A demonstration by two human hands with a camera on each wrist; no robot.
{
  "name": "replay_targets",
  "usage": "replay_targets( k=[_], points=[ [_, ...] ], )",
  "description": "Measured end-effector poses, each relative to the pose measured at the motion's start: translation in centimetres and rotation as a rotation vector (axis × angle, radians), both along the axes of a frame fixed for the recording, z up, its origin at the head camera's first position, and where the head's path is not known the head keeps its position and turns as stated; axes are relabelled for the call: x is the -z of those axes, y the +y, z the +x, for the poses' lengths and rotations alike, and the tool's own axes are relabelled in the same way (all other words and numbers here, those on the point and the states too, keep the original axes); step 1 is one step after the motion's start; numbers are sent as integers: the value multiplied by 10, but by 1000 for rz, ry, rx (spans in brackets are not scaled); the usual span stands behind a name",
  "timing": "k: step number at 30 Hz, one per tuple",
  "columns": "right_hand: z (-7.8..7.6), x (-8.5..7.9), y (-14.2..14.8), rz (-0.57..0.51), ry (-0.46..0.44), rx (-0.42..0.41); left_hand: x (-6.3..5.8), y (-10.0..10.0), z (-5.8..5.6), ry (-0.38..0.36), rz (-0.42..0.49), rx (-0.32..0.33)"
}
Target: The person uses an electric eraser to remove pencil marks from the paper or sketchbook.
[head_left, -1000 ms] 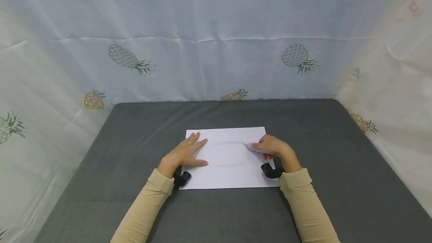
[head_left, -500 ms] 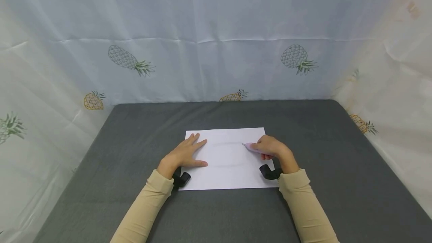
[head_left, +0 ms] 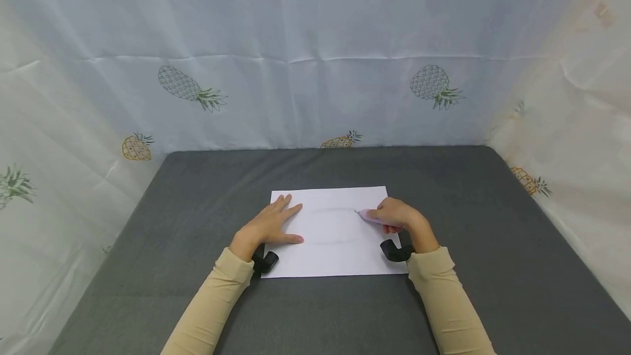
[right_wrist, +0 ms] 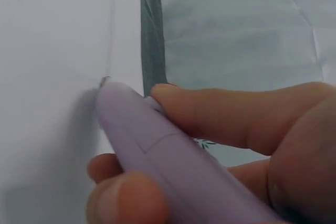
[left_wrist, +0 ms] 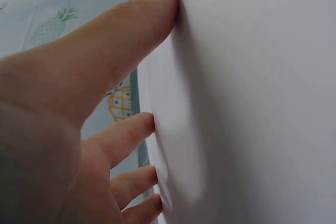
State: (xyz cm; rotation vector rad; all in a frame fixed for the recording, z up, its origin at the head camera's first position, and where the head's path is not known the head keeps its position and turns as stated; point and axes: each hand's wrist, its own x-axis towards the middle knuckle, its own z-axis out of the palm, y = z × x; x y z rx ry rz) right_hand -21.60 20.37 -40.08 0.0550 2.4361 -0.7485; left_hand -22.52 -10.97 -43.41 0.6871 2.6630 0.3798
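A white sheet of paper (head_left: 325, 262) lies on the dark grey cloth, with two faint crosswise lines on it. My left hand (head_left: 271, 223) rests with spread fingers on the left part of the sheet. In the left wrist view its thumb (left_wrist: 152, 11) and fingertips touch the paper. At the right side of the sheet, my right hand (head_left: 396, 215) grips a thick lilac pen-shaped tool (right_wrist: 157, 140) with a thin metal tip. One finger (right_wrist: 210, 111) lies by a small raised button on the tool. The metal tip is right at the paper, near the far line.
The table (head_left: 325, 316) is covered in grey cloth and reaches past the sheet on all sides. Behind it hangs a pale curtain (head_left: 315, 97) printed with pineapples. A black wrist camera (head_left: 394, 251) overlaps the sheet's right edge.
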Motion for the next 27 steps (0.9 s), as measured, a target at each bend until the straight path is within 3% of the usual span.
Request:
replay_targets(
  k=[6, 16, 27],
  points=[
    [-1, 3, -8, -15, 53, 8, 0, -1, -1, 4, 0, 3],
    [-1, 1, 3, -20, -8, 11, 0, -1, 1, 14, 19, 15],
    [0, 5, -6, -41, 43, 15, 0, -1, 0, 10, 7, 7]
  ],
)
